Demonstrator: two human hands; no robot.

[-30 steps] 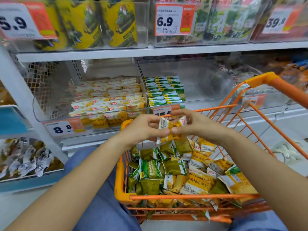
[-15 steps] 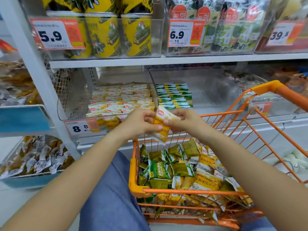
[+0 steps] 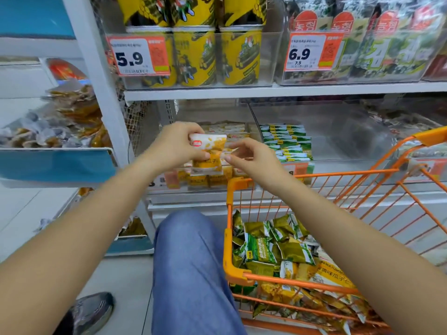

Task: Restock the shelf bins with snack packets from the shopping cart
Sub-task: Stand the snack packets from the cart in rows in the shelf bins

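Observation:
My left hand point(image 3: 175, 146) grips a small stack of yellow-and-white snack packets point(image 3: 209, 153) in front of the clear shelf bin point(image 3: 217, 131) that holds the same yellow packets. My right hand point(image 3: 254, 158) pinches the right edge of the stack with thumb and fingertips. To the right, a second clear bin point(image 3: 338, 141) holds rows of green packets point(image 3: 286, 142). The orange shopping cart point(image 3: 238, 274) at lower right holds several green and yellow packets point(image 3: 290, 257).
The shelf above carries yellow cans point(image 3: 193, 56) and seaweed packs point(image 3: 387, 49) behind price tags. A blue-fronted bin of wrapped snacks point(image 3: 55, 163) juts out at left. My blue-clad knee point(image 3: 191, 262) and a grey shoe point(image 3: 92, 310) are below, beside the cart.
Both hands have lifted the yellow packets up from over the cart and moved them forward to the front of the yellow-packet bin. The view has shifted left and closer to the shelf.

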